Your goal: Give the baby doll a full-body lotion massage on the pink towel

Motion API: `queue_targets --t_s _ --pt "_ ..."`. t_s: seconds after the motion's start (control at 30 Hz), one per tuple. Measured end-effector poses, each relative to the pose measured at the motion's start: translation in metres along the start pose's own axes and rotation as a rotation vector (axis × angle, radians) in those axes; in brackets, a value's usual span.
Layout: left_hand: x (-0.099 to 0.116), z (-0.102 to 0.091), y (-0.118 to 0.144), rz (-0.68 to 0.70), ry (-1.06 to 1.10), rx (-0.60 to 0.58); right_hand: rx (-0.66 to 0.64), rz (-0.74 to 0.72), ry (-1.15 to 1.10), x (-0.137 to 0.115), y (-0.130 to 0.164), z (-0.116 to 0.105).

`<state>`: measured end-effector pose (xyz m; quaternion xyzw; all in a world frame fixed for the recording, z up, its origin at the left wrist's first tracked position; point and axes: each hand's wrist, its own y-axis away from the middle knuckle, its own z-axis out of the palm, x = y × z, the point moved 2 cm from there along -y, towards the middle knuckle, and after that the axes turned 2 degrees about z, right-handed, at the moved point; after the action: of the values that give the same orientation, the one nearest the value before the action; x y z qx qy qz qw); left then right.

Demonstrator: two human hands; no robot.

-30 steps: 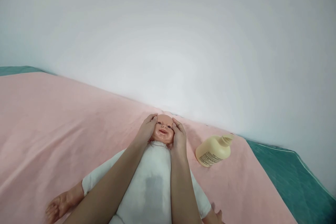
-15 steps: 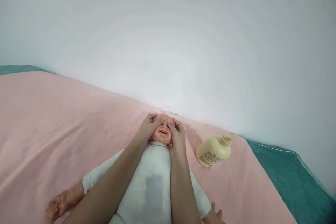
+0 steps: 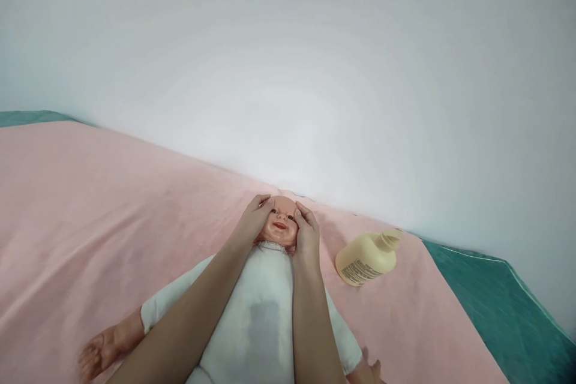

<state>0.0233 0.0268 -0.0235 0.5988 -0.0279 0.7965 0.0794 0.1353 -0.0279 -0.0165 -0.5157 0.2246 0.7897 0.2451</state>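
Head view looks down two bare forearms that run forward over the white cloth body (image 3: 258,318) of a baby doll (image 3: 270,288) lying on its back on a pink sheet (image 3: 90,204). Nearest, below and to the outer side of the left forearm, the doll's bare arm and small hand (image 3: 96,355) stretch out across the sheet; on the other side only a tip of its second hand shows just past the right forearm at the bottom edge. Farther on, the left hand (image 3: 252,225) lies flat against one side of the doll's head (image 3: 282,223), fingers spread and curved over the temple, and the right hand (image 3: 306,234) presses the opposite cheek in the same way, so both hands are open and cup the head between them without closing around anything, the face left uncovered between the thumbs. Beyond the right hand and off to its outer side, well apart from it, a cream pump bottle (image 3: 366,259) lies tipped on the sheet, nozzle pointing away. Past that, a teal cover (image 3: 504,306) shows at the sheet's edge, and a plain white wall (image 3: 288,60) rises behind everything.
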Motion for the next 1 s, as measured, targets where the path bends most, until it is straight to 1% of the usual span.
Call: queue_targets --t_s 0.2,0.37,0.5,0.63,0.77,0.83,1.0 --pt "-0.003 -0.001 -0.004 -0.038 0.014 -0.016 -0.03 0.025 -0.006 0.003 -0.007 -0.005" --pt "-0.006 -0.001 -0.005 -0.038 0.064 -0.011 -0.008 0.033 -0.013 0.001 -0.004 -0.002" --pt "0.001 0.001 0.003 -0.02 0.078 -0.048 -0.017 0.003 0.034 -0.001 0.002 0.001" --pt "0.009 0.002 0.01 -0.062 0.017 -0.034 -0.016 -0.07 0.12 -0.001 0.003 0.001" --pt "0.009 0.002 0.009 -0.079 0.008 -0.051 -0.007 -0.08 0.168 0.0 0.001 0.0" --pt "0.007 0.001 0.007 -0.074 0.006 -0.046 -0.001 -0.071 0.156 0.0 0.001 0.0" --pt "0.0 0.0 0.0 -0.046 0.009 0.014 0.012 -0.054 0.102 -0.001 0.002 0.003"
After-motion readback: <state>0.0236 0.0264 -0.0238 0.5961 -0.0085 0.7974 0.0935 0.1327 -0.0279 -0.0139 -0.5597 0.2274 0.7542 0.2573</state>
